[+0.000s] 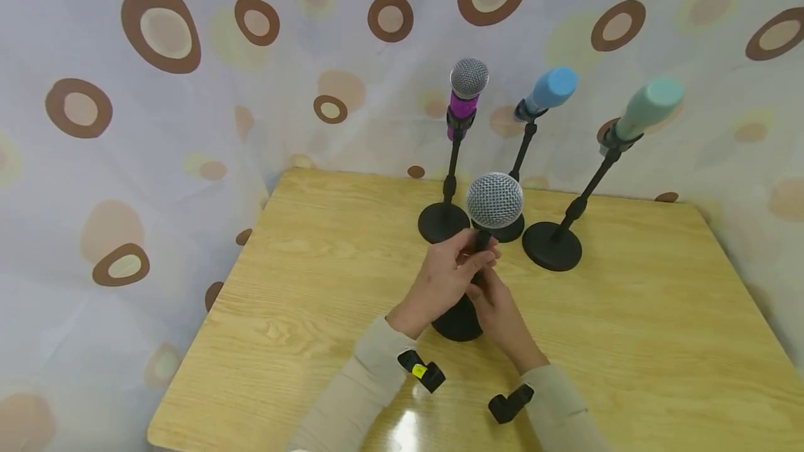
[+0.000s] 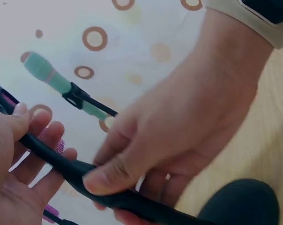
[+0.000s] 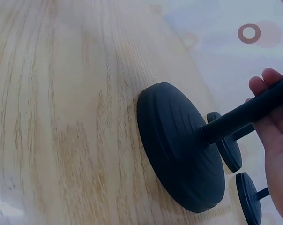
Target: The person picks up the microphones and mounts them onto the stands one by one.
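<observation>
A black microphone stand [image 1: 458,321] with a round base stands on the table, and a microphone with a silver mesh head [image 1: 495,201] shows at its top. My left hand [image 1: 432,281] holds the upper pole near the clip, its thumb on one side and fingers behind. Just below, my right hand [image 1: 502,312] grips the pole. In the left wrist view the right thumb [image 2: 101,180] presses on the thicker joint of the pole [image 2: 71,171]. The right wrist view shows the round base [image 3: 179,145] on the wood, right fingers behind the pole. The microphone's body is mostly hidden.
Behind stand three more microphone stands, holding a purple microphone [image 1: 463,104] with a mesh head, a blue one [image 1: 553,88] and a mint green one [image 1: 650,109]. A patterned cloth [image 1: 251,124] hangs around the wooden table [image 1: 301,264].
</observation>
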{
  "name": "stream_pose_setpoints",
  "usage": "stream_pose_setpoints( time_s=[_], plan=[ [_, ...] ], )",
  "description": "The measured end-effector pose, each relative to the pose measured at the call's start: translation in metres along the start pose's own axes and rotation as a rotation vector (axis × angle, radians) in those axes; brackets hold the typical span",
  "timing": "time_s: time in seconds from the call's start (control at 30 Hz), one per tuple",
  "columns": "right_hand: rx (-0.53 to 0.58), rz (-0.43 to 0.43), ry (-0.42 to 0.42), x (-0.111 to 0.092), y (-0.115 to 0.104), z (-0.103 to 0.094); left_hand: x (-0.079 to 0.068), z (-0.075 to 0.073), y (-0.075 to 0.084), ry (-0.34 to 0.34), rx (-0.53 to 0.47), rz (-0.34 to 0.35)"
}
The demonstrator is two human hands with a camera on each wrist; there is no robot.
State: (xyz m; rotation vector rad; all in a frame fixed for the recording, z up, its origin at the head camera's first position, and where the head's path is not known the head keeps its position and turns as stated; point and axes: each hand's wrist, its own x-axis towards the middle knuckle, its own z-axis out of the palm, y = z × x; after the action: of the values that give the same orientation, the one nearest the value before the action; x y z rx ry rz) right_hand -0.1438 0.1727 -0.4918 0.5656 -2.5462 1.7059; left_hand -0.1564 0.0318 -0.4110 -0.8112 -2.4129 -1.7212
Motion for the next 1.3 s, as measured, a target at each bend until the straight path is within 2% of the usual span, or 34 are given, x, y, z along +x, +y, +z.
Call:
stream_pose_setpoints(
  time_s=[0.13,0.23,0.47,0.6,0.77,0.9,1.07,1.3],
  plan=[
    [0.049,0.005,-0.012,-0.004,0.003,0.002,-0.007,0.004,-0.011,-0.038,0.049,-0.033],
    [0.046,0.019,0.003,-0.006,0.006,0.004,-0.01,0.006,-0.018,-0.046,0.073,-0.031],
    [-0.085,0.042,0.023,-0.013,0.02,0.012,-0.014,0.011,-0.034,-0.092,0.06,-0.038],
    [-0.102,0.028,0.044,-0.01,0.023,0.013,-0.013,0.011,-0.037,-0.064,0.074,0.001],
    [-0.141,0.013,0.04,-0.009,0.026,0.014,-0.015,0.012,-0.038,-0.079,0.096,-0.057],
    [-0.162,-0.043,0.049,-0.007,0.026,0.014,-0.012,0.01,-0.037,-0.092,0.09,-0.054],
    [-0.165,-0.045,0.042,-0.007,0.027,0.014,-0.009,0.004,-0.039,-0.171,0.044,-0.069],
    [-0.13,-0.01,0.019,-0.007,0.011,0.011,0.001,-0.003,-0.039,-0.29,-0.049,-0.172]
  ],
)
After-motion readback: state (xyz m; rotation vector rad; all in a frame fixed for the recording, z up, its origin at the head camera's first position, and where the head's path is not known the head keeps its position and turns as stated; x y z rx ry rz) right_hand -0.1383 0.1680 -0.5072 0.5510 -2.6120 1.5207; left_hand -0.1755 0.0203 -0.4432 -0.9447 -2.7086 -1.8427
